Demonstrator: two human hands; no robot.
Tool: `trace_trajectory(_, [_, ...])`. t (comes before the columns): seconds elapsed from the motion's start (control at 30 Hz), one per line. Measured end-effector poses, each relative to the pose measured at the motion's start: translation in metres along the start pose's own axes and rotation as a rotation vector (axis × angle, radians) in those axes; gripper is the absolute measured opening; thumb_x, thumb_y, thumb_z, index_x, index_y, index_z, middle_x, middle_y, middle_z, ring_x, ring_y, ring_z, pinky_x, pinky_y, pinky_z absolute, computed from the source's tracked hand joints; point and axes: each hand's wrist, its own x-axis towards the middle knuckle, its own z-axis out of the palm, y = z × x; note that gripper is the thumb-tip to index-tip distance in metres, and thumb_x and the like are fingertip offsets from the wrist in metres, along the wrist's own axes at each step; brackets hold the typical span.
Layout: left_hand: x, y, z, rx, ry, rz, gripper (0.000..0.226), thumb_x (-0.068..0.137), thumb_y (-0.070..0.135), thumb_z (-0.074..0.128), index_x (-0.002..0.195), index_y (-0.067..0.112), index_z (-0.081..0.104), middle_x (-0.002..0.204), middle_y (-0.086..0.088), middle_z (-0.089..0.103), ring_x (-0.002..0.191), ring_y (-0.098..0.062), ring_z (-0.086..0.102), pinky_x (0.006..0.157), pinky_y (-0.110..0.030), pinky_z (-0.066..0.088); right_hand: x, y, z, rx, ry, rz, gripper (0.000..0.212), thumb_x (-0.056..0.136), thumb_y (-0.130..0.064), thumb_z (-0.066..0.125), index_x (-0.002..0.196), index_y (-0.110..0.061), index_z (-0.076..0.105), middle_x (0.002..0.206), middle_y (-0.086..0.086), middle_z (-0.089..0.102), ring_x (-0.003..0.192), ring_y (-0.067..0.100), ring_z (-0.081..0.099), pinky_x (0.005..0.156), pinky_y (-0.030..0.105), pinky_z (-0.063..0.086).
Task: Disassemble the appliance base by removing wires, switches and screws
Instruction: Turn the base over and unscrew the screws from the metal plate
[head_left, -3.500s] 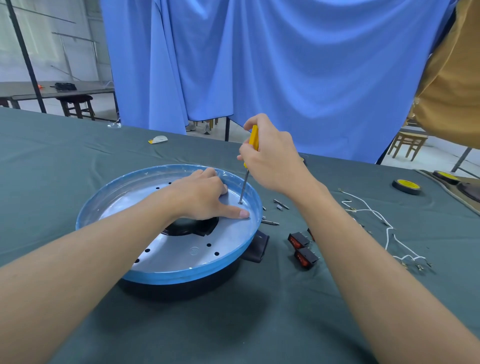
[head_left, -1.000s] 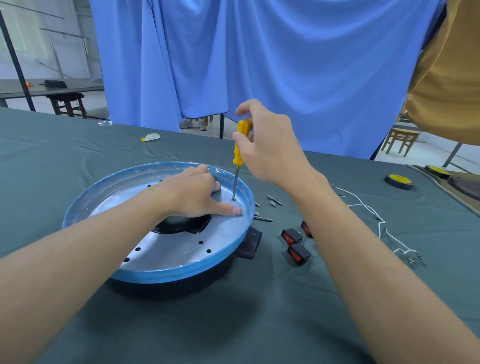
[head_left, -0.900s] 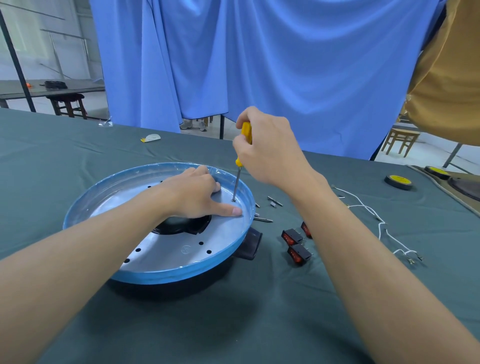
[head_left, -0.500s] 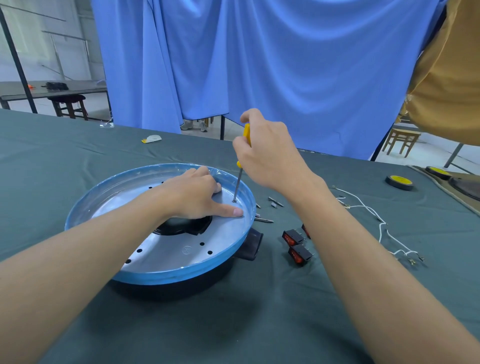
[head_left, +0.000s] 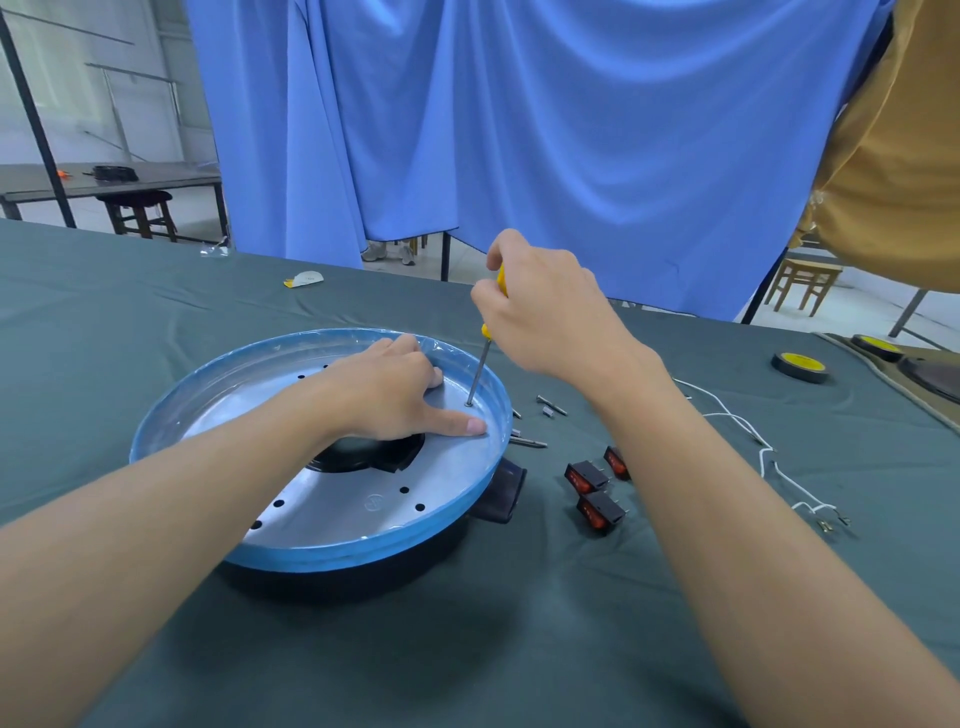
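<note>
The round appliance base (head_left: 363, 540), blue-rimmed with a silver inner plate and a black central opening, lies on the dark green tablecloth. My left hand (head_left: 395, 395) presses flat on the plate, thumb stretched toward the right rim. My right hand (head_left: 540, 312) grips a yellow-handled screwdriver (head_left: 480, 364), held nearly upright with its tip on a screw (head_left: 469, 403) near the rim. Three black switches with red rockers (head_left: 597, 493) lie to the right of the base. Loose screws (head_left: 548, 408) lie beside the rim. White wires (head_left: 763, 452) trail farther right.
A black tab (head_left: 501, 493) sticks out from the base's right side. Yellow-topped tape rolls (head_left: 800, 364) sit at the far right. A blue curtain (head_left: 519, 130) hangs behind the table. A person in a mustard top (head_left: 893, 156) stands at upper right. A small white scrap (head_left: 304, 279) lies far back.
My right hand has shifted its grip round the screwdriver handle, turning it on the same screw. The left hand stays pressed on the plate.
</note>
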Motion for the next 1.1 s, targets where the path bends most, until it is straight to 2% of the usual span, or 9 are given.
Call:
trace_trajectory(0.1, [-0.0005, 0.0004, -0.0014, 0.002, -0.005, -0.01, 0.083, 0.051, 0.091, 0.032, 0.075, 0.014, 0.053, 0.096, 0.004, 0.04, 0.103, -0.022, 0.04, 0.094, -0.042, 0.04, -0.0026, 0.0023, 0.0015, -0.09, 0.056, 0.064, 0.029, 0.096, -0.041, 0.041, 0.092, -0.013, 0.043, 0.075, 0.007, 0.05, 0.078, 0.036, 0.046, 0.066, 0.038, 0.038])
trace_trajectory(0.17, [-0.0008, 0.0007, -0.0018, 0.004, -0.01, -0.015, 0.084, 0.052, 0.091, 0.032, 0.077, 0.014, 0.055, 0.097, 0.004, 0.04, 0.104, -0.022, 0.04, 0.095, -0.042, 0.04, -0.0026, 0.0031, 0.0008, -0.106, 0.065, 0.072, 0.023, 0.095, -0.037, 0.044, 0.093, -0.014, 0.043, 0.072, 0.005, 0.043, 0.078, 0.036, 0.045, 0.066, 0.038, 0.036])
trace_trajectory(0.3, [-0.0004, 0.0007, -0.0009, -0.002, -0.002, -0.015, 0.079, 0.056, 0.089, 0.036, 0.075, 0.015, 0.053, 0.097, 0.003, 0.041, 0.103, -0.023, 0.041, 0.094, -0.041, 0.04, -0.0016, -0.0013, -0.0034, 0.024, -0.011, 0.083, 0.019, 0.085, -0.023, 0.045, 0.099, -0.01, 0.043, 0.08, 0.01, 0.06, 0.08, 0.036, 0.049, 0.071, 0.042, 0.047])
trace_trajectory(0.43, [0.0006, 0.0007, -0.0003, 0.013, 0.004, -0.016, 0.074, 0.063, 0.087, 0.042, 0.075, 0.014, 0.054, 0.097, 0.003, 0.041, 0.104, -0.023, 0.041, 0.094, -0.041, 0.04, -0.0026, -0.0037, -0.0032, 0.022, -0.017, 0.09, 0.021, 0.086, -0.032, 0.046, 0.095, -0.013, 0.044, 0.072, 0.002, 0.049, 0.069, 0.028, 0.046, 0.062, 0.037, 0.037])
trace_trajectory(0.53, [0.0002, 0.0006, -0.0001, 0.017, 0.001, -0.015, 0.073, 0.064, 0.086, 0.042, 0.076, 0.016, 0.055, 0.099, 0.002, 0.042, 0.105, -0.023, 0.041, 0.095, -0.041, 0.039, -0.0024, -0.0023, -0.0026, -0.054, 0.034, 0.112, 0.031, 0.093, -0.044, 0.042, 0.091, -0.014, 0.049, 0.079, 0.005, 0.052, 0.078, 0.034, 0.047, 0.064, 0.037, 0.033])
trace_trajectory(0.7, [-0.0005, 0.0012, -0.0008, 0.006, -0.005, -0.011, 0.075, 0.055, 0.089, 0.035, 0.07, 0.017, 0.05, 0.095, 0.003, 0.04, 0.103, -0.024, 0.04, 0.095, -0.042, 0.04, -0.0004, -0.002, -0.0059, 0.022, -0.042, 0.133, 0.02, 0.087, -0.027, 0.043, 0.098, -0.01, 0.047, 0.089, 0.012, 0.061, 0.089, 0.038, 0.05, 0.073, 0.04, 0.044])
trace_trajectory(0.77, [-0.0002, 0.0011, -0.0004, 0.009, -0.003, -0.013, 0.073, 0.059, 0.088, 0.037, 0.07, 0.017, 0.05, 0.095, 0.004, 0.04, 0.104, -0.024, 0.041, 0.094, -0.042, 0.04, -0.0008, -0.004, -0.0072, 0.072, -0.068, 0.153, 0.022, 0.085, -0.03, 0.044, 0.097, -0.012, 0.045, 0.087, 0.01, 0.062, 0.088, 0.037, 0.052, 0.074, 0.042, 0.047])
trace_trajectory(0.93, [0.0002, 0.0015, -0.0007, 0.015, -0.004, -0.017, 0.079, 0.055, 0.089, 0.034, 0.077, 0.017, 0.056, 0.098, 0.002, 0.041, 0.104, -0.023, 0.041, 0.092, -0.04, 0.04, -0.0024, -0.0025, -0.0053, -0.045, -0.009, 0.157, 0.032, 0.092, -0.047, 0.043, 0.089, -0.015, 0.044, 0.079, 0.003, 0.051, 0.082, 0.035, 0.048, 0.066, 0.037, 0.035])
trace_trajectory(1.1, [-0.0008, 0.0011, -0.0003, 0.012, -0.008, -0.015, 0.08, 0.053, 0.09, 0.033, 0.075, 0.016, 0.054, 0.1, 0.001, 0.042, 0.105, -0.023, 0.041, 0.093, -0.041, 0.04, -0.0006, -0.0023, -0.0061, 0.073, -0.081, 0.145, 0.02, 0.084, -0.025, 0.046, 0.099, -0.012, 0.046, 0.087, 0.008, 0.063, 0.09, 0.035, 0.051, 0.073, 0.041, 0.047])
